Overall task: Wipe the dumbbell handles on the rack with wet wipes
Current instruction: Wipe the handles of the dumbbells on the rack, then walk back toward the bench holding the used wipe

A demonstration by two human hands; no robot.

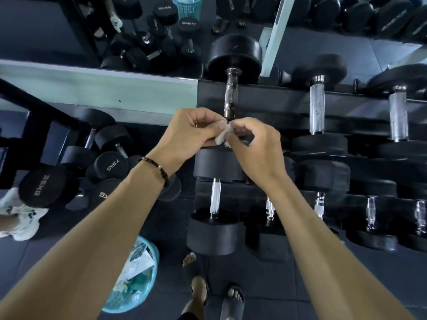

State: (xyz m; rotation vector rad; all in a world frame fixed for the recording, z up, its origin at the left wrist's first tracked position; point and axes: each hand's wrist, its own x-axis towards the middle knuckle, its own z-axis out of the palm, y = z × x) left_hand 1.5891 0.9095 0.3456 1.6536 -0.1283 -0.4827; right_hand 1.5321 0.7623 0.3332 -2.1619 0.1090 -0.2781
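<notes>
A small white wet wipe (222,136) is pinched between my left hand (194,132) and my right hand (254,144), both held just in front of the top shelf of the black dumbbell rack (265,105). Directly behind the wipe lies a large black dumbbell with a knurled metal handle (231,95); its near end is hidden by my fingers. Two more dumbbells with pale handles (317,107) (398,116) lie to its right. On the lower shelves sit further dumbbells, one with a clear-looking handle (215,195).
A light blue basket (147,289) with packets and used wipes stands on the floor at my left. Loose dumbbells (108,167) lie on the floor at left, beside another person's white shoe (20,218). A mirror (115,26) runs behind. My sandalled feet (233,301) are below.
</notes>
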